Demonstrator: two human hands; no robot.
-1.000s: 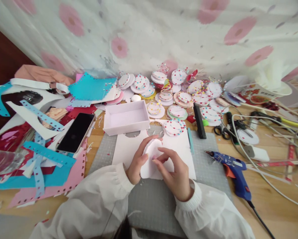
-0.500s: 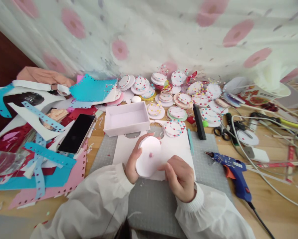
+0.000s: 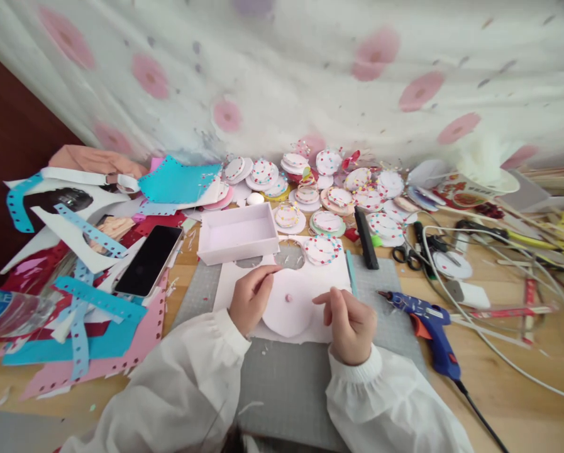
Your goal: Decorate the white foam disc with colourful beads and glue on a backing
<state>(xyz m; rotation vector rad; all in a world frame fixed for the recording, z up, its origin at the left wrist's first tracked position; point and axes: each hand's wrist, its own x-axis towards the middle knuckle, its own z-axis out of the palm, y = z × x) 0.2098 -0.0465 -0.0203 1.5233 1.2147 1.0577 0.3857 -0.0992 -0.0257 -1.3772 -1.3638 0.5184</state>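
A white paper disc point(image 3: 286, 313) with a small pink dot point(image 3: 288, 297) near its middle lies on a white sheet point(image 3: 334, 281) on a grey cutting mat point(image 3: 282, 377). My left hand point(image 3: 250, 297) grips the disc's left edge, with its forefinger stretched along the top rim. My right hand point(image 3: 351, 322) hovers just right of the disc with curled fingers; nothing shows in it. Both wrists wear white sleeves.
An empty white box point(image 3: 237, 233) stands behind the sheet. Several dotted paper discs point(image 3: 329, 189) pile up at the back. A phone point(image 3: 149, 251) and blue punched strips point(image 3: 97, 302) lie left. A blue glue gun point(image 3: 427, 314), scissors point(image 3: 407, 251), a black bar point(image 3: 365, 229) and cables point(image 3: 498, 340) lie right.
The disc, held up and tilted by both hands before, now lies flat on the sheet. My right hand has drawn off its right edge. The view has shifted slightly.
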